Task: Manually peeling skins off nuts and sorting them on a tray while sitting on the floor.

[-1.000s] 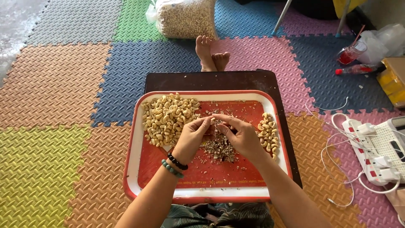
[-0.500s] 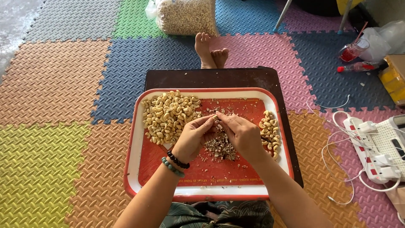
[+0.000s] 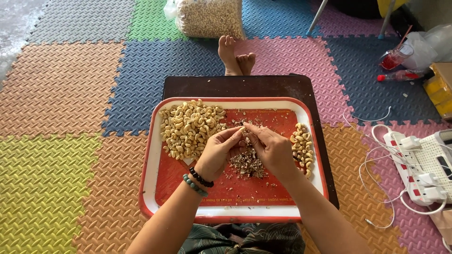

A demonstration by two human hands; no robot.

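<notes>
Bare arms, no sleeves; just behind the left hand [image 3: 217,153], two bead bracelets circle the wrist, one black, one teal. The right hand [image 3: 273,149] wears nothing. Feet bare.

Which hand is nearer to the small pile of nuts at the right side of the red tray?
The right hand. It lies just beside the small pile of nuts, on its left. The left hand is farther away, next to the large pile on the tray.

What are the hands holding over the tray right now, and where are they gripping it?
Both the left hand and right hand pinch something small between their fingertips above the shell scraps, probably a cashew; the grip itself is too small to tell.
</notes>
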